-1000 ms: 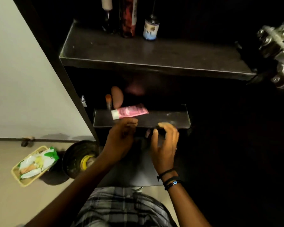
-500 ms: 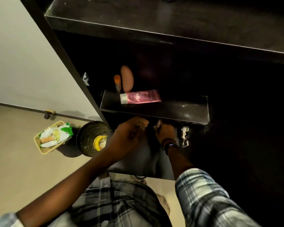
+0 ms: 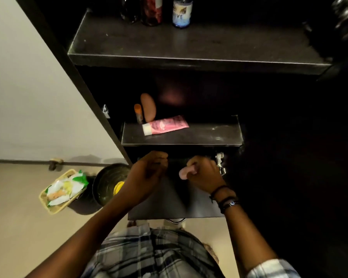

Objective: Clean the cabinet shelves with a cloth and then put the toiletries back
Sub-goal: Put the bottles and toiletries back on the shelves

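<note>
pink tube crosswise, cap leftward

Pink tube with a white cap is lying flat on the small middle shelf, cap pointing left. Behind it an orange-capped stick and a tan oval thing stand upright. Three bottles sit way back on the dark top shelf.

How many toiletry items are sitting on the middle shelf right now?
3. A pink tube lies on its side near the front; behind it at the left stand a small orange-capped stick and a brown oval item. The dark back may hide more.
</note>
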{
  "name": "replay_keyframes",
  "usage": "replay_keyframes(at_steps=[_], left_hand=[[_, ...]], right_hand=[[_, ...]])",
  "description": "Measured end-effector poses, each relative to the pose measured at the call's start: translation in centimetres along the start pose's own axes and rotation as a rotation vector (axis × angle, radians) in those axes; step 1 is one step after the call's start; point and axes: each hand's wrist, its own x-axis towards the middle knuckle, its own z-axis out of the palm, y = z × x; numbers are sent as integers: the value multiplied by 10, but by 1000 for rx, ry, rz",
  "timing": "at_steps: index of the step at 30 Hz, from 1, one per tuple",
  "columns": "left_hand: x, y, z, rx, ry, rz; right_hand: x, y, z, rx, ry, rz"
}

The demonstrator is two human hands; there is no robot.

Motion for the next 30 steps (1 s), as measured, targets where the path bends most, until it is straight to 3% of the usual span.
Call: replay_keyframes(at_steps=[5, 10, 14, 18, 24, 26, 30], left_hand=[[13, 30, -5, -30, -48, 102], [14, 95, -16, -244, -137, 136], [5, 148, -37, -376, -41, 262], [3, 179, -53, -434, 63, 352], [12, 193, -77, -348, 190, 395], [16, 194, -84, -317, 193, 396], [23, 194, -95, -280, 196, 371]], right_hand=[[-40, -71, -96, -37, 2, -160], [-71, -137, -161, 157, 126, -321], [-83, -173, -188, 416, 296, -458], [-79, -201, -193, 567, 351, -542], [-42, -221, -213, 597, 704, -552], [-21, -222, -222, 497, 800, -518], [13, -223, -226, 310, 808, -446]])
